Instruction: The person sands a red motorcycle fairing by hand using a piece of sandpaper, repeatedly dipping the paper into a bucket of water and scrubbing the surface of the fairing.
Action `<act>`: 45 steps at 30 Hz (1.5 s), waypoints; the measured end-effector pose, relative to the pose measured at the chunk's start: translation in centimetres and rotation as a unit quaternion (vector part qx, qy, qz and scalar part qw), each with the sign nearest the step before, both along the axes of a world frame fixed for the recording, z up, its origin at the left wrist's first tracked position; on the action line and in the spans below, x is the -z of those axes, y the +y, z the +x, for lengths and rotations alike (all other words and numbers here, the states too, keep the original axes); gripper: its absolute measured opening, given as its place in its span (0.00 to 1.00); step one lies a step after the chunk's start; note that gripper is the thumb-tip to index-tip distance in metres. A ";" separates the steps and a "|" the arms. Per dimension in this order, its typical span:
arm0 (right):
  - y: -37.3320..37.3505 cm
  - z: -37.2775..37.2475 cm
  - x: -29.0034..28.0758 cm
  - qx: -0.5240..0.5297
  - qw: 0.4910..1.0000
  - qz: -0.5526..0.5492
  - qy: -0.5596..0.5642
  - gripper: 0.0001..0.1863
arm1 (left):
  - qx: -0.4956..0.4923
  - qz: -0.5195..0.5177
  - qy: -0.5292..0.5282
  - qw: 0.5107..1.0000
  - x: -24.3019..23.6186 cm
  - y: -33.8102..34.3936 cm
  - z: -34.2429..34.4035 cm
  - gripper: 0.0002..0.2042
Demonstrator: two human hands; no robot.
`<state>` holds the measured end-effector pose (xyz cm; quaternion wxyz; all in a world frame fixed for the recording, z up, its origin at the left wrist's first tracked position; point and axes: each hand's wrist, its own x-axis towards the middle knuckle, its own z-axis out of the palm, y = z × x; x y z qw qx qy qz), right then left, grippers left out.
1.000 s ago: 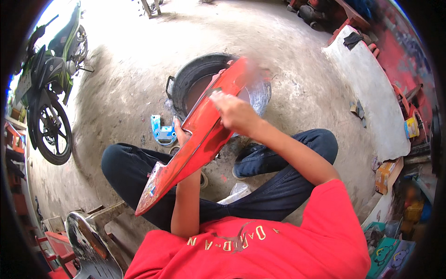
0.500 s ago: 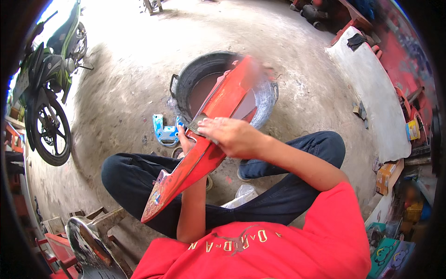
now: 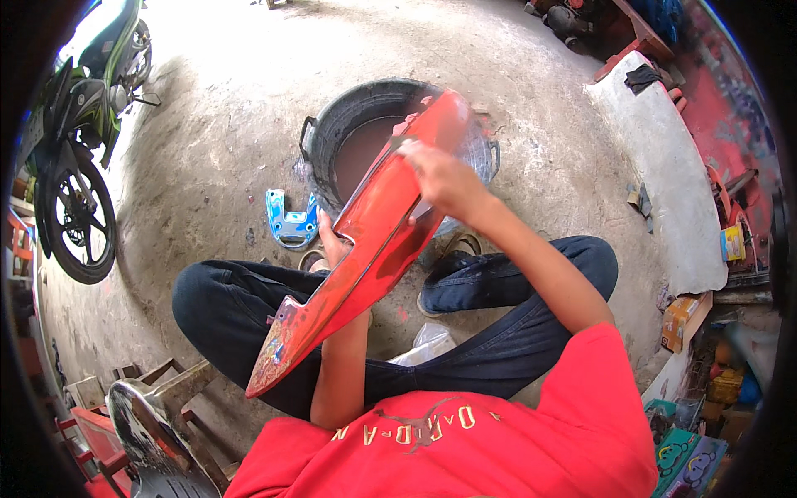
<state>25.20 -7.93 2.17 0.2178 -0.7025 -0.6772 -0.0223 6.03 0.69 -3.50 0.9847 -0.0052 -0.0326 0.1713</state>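
Observation:
A long red motorcycle body panel (image 3: pixel 378 220) lies slantwise before me, its pointed, scuffed end low by my left thigh and its broad end over the basin. My left hand (image 3: pixel 334 246) grips it from beneath, thumb at the left edge and fingertips showing past the right edge. On the upper part of the panel, my right hand (image 3: pixel 448 184) presses with bent fingers. Under those fingertips shows a bit of dark sheet that looks like sandpaper (image 3: pixel 398 143), mostly hidden. Behind the panel stands a black two-handled basin (image 3: pixel 320 170) of murky brownish water.
A blue and white U-shaped plastic part (image 3: pixel 290 231) lies on the concrete floor left of the basin. A motorcycle (image 3: pixel 83 191) stands at far left. A scratched dark seat-like piece (image 3: pixel 158 440) is at lower left. Along the right runs a pale ledge (image 3: pixel 664 174) with boxes nearby.
My right hand has slid up the panel, from its middle toward the broad far end. My left hand still grips the panel, which has shifted slightly.

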 end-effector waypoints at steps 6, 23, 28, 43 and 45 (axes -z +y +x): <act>-1.1 -5.9 -2.3 -0.106 0.994 0.013 0.011 0.21 | -0.011 -0.163 -0.003 0.987 2.9 1.4 -0.4 0.48; 0.4 2.1 0.1 0.100 0.994 -0.016 0.037 0.22 | -0.030 0.069 0.097 0.992 -1.8 -1.0 0.0 0.43; -1.3 -6.6 -3.0 -0.154 0.986 0.024 0.055 0.24 | -0.112 -0.002 0.393 0.913 -1.3 0.1 0.7 0.47; -0.9 -1.0 -1.6 0.028 0.999 -0.014 0.032 0.21 | 0.007 -0.075 0.070 0.995 -1.2 -0.5 0.0 0.46; -0.4 2.2 -1.3 0.145 0.977 -0.090 0.130 0.23 | 0.013 0.106 0.072 0.992 -1.3 -0.5 -0.4 0.48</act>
